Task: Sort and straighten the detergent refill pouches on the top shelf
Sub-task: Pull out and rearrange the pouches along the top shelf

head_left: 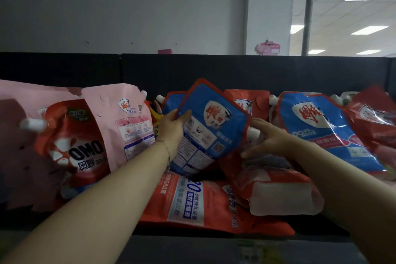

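Gripping with the left hand (171, 126) the left edge of the blue pouch (212, 130), thumb curled over its glossy front, and holding it tilted, red-rimmed top corner pointing upward, above the heap at mid-shelf. Holding the right hand (267, 139) out slack and grasping nothing, fingers straight and spread, fingertips just beside the pouch's white spout cap (254, 133), hovering over or resting on the crumpled film below, hard to tell which. Wearing a thin bracelet (166, 148) on the left wrist. Crowding in beneath: an orange-red pouch (192, 203) lying flat, its lower edge reaching the shelf lip (171, 242), and a plump pale-bottomed pouch (278, 191) lying on its side atop it. Standing close at the left, a matte pink pouch (128, 122) and a shiny red OMO pouch (75, 148) with a white spout; leaning at the right, a larger blue pouch (321, 133) and a wrinkled red pouch (375, 126). Leaving open room only upward, before the black back panel (214, 70)
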### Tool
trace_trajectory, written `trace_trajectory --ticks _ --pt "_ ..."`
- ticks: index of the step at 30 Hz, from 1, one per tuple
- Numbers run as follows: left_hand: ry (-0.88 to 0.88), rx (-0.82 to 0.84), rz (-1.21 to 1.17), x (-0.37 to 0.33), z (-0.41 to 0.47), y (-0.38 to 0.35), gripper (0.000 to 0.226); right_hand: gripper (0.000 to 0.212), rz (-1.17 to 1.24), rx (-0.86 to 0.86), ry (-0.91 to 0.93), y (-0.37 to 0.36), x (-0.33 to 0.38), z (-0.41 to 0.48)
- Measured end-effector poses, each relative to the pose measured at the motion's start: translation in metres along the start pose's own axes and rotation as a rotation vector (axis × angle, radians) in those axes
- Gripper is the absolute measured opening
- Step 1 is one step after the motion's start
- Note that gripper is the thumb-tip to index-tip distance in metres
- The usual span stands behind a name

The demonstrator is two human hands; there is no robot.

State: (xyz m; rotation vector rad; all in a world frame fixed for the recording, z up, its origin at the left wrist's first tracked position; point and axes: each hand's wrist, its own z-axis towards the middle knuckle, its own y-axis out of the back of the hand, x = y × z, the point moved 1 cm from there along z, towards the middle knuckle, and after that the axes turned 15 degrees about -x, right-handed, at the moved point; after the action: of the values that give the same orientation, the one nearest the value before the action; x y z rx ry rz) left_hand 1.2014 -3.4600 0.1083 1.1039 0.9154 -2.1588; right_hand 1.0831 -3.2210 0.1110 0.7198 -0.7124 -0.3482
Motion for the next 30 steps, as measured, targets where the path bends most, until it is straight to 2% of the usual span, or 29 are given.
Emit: trace_trajectory --ticks 4,7,8,10,13,16,19,22,25,27,30 --pt "0.212 -0.181 -0.187 0.010 0.016 -0.006 0.010 0.117 -0.136 -0.038 0.057 -0.010 -0.001 0.002" --pt "0.360 -0.197 -0.356 0.022 0.024 -0.014 0.040 0.099 -0.259 -0.073 0.065 -0.016 0.004 0.005" --pt "0.403 -0.191 -0.401 0.026 0.021 -0.018 0.038 0.091 -0.297 -0.093 0.068 -0.018 0.006 0.006" --pt "0.430 -0.195 -0.316 0.038 0.019 -0.021 0.034 0.084 -0.340 -0.123 0.069 -0.021 0.008 0.007" --pt "0.262 -0.141 0.085 0.036 0.020 -0.011 0.035 0.085 -0.371 -0.118 0.059 -0.025 0.007 0.007" --pt "0.004 -0.087 0.513 0.017 0.024 0.007 0.052 0.077 -0.467 -0.155 0.097 -0.031 0.011 0.006" --pt "-0.169 -0.076 0.656 0.000 0.012 0.014 0.049 0.071 -0.578 -0.150 0.141 -0.039 0.023 0.002" --pt "-0.359 -0.031 0.801 -0.010 -0.009 0.023 0.033 0.066 -0.631 -0.105 0.156 -0.042 0.041 -0.003" --pt "-0.464 0.206 0.991 -0.011 -0.031 0.032 0.023 0.057 -0.665 -0.094 0.198 -0.043 0.055 -0.011" --pt "-0.486 0.437 0.971 -0.014 -0.050 0.034 0.020 0.046 -0.632 -0.157 0.271 -0.044 0.061 -0.019" --pt "-0.630 0.753 1.034 -0.018 -0.086 0.036 0.028 0.034 -0.544 -0.238 0.412 -0.046 0.064 -0.039"
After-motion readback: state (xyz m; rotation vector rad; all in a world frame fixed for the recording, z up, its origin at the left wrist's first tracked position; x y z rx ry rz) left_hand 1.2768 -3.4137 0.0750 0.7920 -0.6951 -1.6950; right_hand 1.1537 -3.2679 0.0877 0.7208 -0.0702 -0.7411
